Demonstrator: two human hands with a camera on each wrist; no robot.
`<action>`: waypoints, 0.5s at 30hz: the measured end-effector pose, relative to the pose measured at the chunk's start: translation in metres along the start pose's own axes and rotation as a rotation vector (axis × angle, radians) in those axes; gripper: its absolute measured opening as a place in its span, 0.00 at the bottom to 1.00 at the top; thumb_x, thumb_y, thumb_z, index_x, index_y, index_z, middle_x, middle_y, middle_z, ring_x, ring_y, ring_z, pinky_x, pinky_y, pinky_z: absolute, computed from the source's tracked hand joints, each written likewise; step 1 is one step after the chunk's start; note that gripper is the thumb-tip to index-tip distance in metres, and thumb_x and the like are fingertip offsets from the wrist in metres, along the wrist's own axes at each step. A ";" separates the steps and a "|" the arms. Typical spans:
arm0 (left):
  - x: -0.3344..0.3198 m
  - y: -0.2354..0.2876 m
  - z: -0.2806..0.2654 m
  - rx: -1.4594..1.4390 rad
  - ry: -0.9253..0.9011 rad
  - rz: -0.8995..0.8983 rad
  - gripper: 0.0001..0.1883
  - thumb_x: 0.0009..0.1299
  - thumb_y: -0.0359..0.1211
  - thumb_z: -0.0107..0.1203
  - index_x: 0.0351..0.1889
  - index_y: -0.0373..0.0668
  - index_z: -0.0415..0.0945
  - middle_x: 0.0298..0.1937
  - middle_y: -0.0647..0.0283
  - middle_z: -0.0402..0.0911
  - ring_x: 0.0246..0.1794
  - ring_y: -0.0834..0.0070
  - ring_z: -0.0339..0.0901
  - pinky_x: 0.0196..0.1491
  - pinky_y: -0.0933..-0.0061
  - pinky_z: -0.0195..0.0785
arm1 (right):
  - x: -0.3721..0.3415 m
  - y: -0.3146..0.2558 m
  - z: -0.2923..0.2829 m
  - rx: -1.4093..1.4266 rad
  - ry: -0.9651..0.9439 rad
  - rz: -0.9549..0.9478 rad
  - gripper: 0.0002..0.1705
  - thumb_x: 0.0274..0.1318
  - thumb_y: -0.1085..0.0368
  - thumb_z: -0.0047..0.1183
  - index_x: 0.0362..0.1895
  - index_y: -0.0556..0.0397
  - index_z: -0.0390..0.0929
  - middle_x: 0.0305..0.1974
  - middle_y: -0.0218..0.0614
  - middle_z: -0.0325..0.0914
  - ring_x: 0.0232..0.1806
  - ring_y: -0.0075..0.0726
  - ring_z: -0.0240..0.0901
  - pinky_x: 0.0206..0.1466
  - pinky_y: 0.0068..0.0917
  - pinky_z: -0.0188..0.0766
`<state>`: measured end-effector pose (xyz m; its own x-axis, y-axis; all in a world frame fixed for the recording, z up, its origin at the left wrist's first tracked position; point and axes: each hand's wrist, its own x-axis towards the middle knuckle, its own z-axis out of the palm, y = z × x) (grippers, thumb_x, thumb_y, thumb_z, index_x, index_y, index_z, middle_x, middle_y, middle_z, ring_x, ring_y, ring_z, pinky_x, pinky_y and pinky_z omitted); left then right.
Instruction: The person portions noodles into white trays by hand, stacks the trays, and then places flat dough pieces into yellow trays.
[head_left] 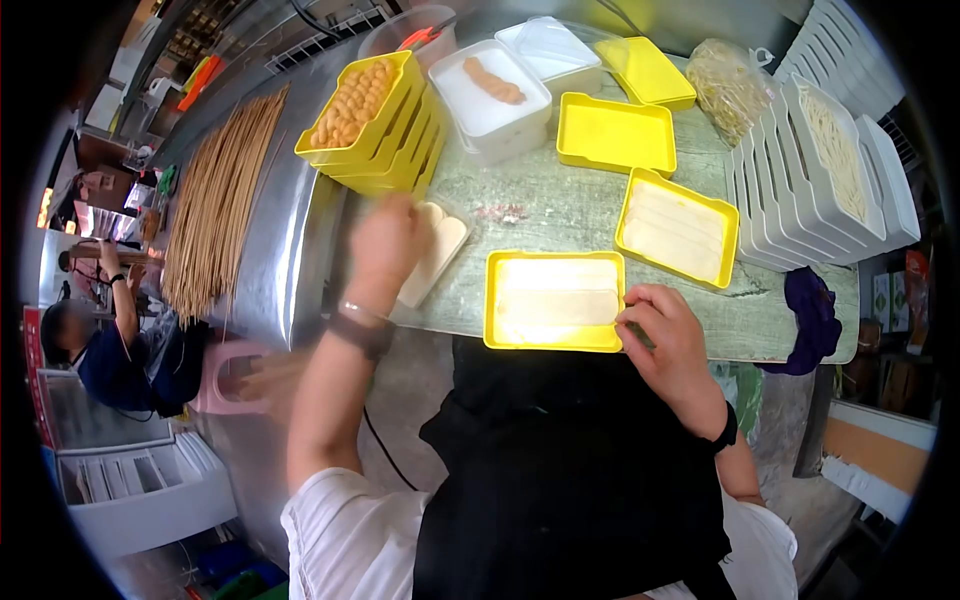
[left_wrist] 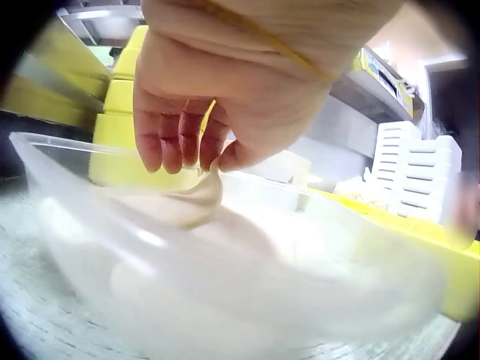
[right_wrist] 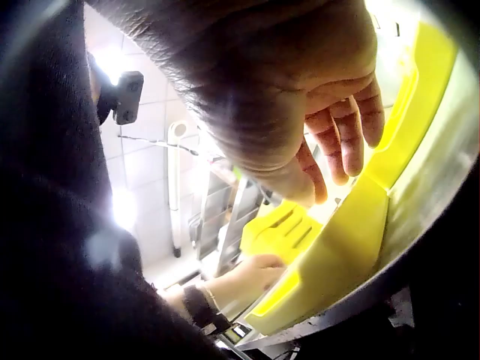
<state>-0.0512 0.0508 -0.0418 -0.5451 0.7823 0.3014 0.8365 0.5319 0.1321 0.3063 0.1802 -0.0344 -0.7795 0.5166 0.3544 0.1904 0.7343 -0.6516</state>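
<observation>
My left hand (head_left: 388,240), blurred in the head view, is over a clear plastic box (left_wrist: 82,225) of pale flat strips. In the left wrist view its thumb and a finger pinch the raised edge of a soft pale strip (left_wrist: 206,199). My right hand (head_left: 665,340) is at the right end of a yellow tray (head_left: 555,342), fingertips right at the rim and fingers loosely bent. Inside that tray lie pale strips (head_left: 557,305) side by side. A second yellow tray (head_left: 628,215) with similar strips (head_left: 675,230) sits behind it to the right.
Stacked yellow trays (head_left: 385,175), the top one filled with orange-brown pieces (head_left: 355,103), stand behind my left hand. An unfilled yellow tray (head_left: 615,135) and white-lidded tub (head_left: 490,95) are farther back. White trays (head_left: 800,180) stack at right, near purple cloth (head_left: 810,310). Long sticks (head_left: 225,200) lie left.
</observation>
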 end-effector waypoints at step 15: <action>-0.045 0.029 -0.118 -2.038 0.036 -0.316 0.25 0.80 0.33 0.37 0.72 0.31 0.57 0.66 0.51 0.72 0.65 0.61 0.73 0.67 0.60 0.68 | 0.070 -0.048 0.031 0.810 -0.271 0.228 0.15 0.60 0.69 0.58 0.50 0.56 0.76 0.47 0.32 0.79 0.50 0.28 0.76 0.48 0.28 0.75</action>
<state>0.0048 -0.0075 0.0601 -0.6719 0.7369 0.0740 -0.4045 -0.4489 0.7968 0.2242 0.1678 0.0008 -0.9082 0.4151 0.0535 -0.0428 0.0351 -0.9985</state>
